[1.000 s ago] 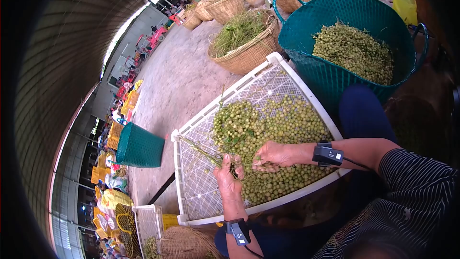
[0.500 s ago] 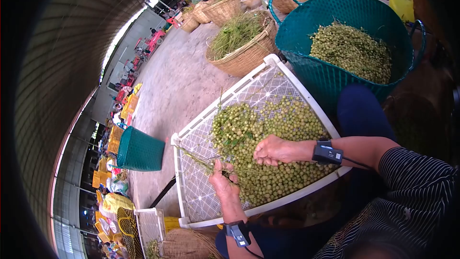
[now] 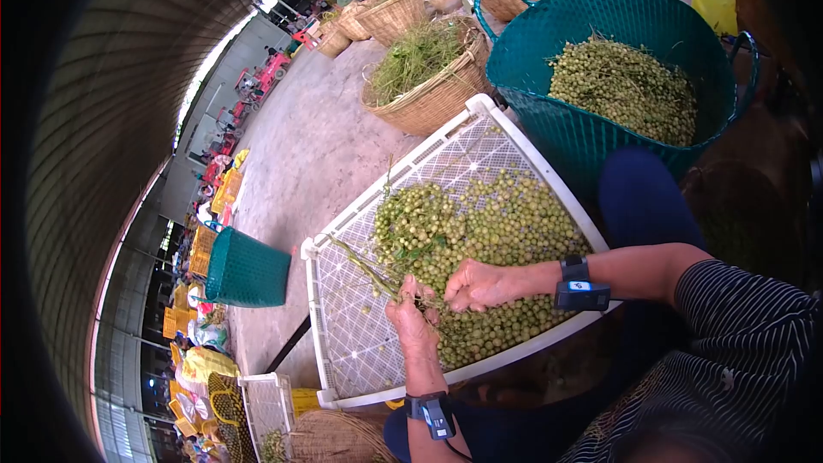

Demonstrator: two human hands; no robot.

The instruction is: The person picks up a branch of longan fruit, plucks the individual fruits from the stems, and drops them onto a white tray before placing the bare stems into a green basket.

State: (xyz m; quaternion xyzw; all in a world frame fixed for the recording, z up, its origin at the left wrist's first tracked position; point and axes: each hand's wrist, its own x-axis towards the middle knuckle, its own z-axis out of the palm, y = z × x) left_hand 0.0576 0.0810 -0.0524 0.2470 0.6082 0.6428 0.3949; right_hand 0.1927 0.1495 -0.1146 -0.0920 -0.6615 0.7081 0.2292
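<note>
A white mesh tray [image 3: 360, 360] lies in front of me, with many small round green fruits [image 3: 506, 214] spread over its middle and right. My left hand [image 3: 413, 315] is closed on a bunch of thin green stems [image 3: 364, 266], which point up and left over the tray. Close beside it, my right hand [image 3: 477, 285] has its fingers pinched together above the fruits. Whatever those right fingertips hold is too small to make out. Clusters of fruit still on stems with a few leaves [image 3: 416, 223] lie just beyond both hands.
A large teal basket [image 3: 531, 111] holding more fruit stands at the upper right. Beyond the tray is a wicker basket [image 3: 429, 107] of green stems. A smaller teal basket [image 3: 249, 266] stands on the concrete floor [image 3: 296, 137] at left. A wicker basket [image 3: 339, 437] sits near the tray's lower corner.
My left hand has moved right and slightly up with the stems. My right hand has shifted a little left, so the two hands are now nearly touching.
</note>
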